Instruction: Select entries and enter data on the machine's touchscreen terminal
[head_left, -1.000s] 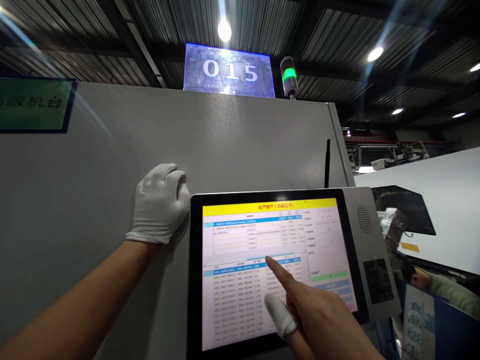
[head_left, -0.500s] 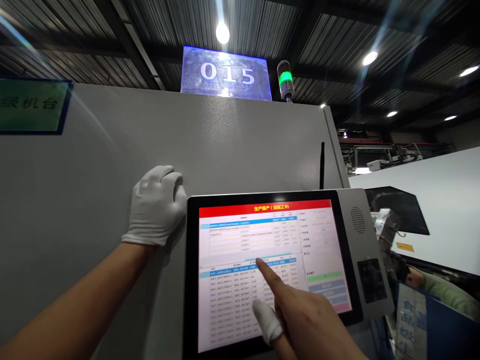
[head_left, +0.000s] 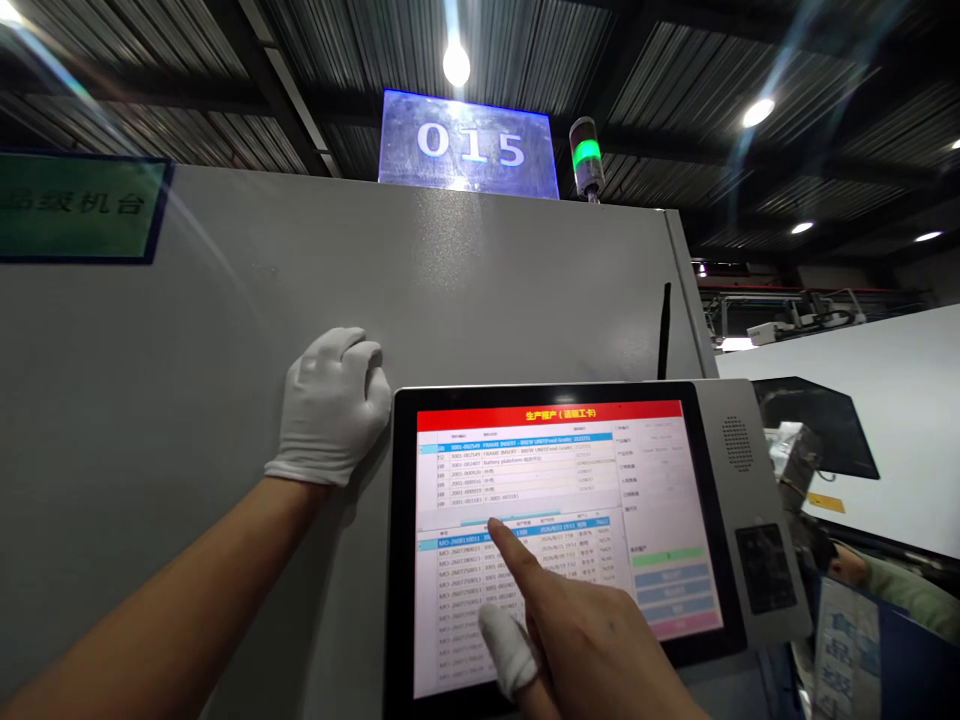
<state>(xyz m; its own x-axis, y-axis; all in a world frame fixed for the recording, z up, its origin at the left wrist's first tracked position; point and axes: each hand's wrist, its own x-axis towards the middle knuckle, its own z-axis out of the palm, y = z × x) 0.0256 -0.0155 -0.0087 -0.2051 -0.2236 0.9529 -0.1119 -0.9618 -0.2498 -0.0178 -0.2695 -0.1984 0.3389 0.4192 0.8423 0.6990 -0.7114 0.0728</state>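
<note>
R hand (head_left: 592, 640) fingertip on touchscreen (head_left: 660, 480)

Factory floor: machine no. sign (head_left: 469, 143), signal light (head_left: 586, 152).

Left hand (head_left: 330, 405): plain white fabric glove (head_left: 319, 440), cuff ending at the wrist; forearm (head_left: 172, 610) beyond it bare. Right hand (head_left: 600, 645): bare apart from a white fabric cot (head_left: 507, 650) over the thumb, slightly wrinkled

Right hand (head_left: 592, 640): bare, index fingertip pressed on touchscreen terminal (head_left: 675, 480) (thumb wears a white cot).
Left hand (head_left: 330, 405): white-gloved fist resting on grey cabinet (head_left: 187, 380).
</note>
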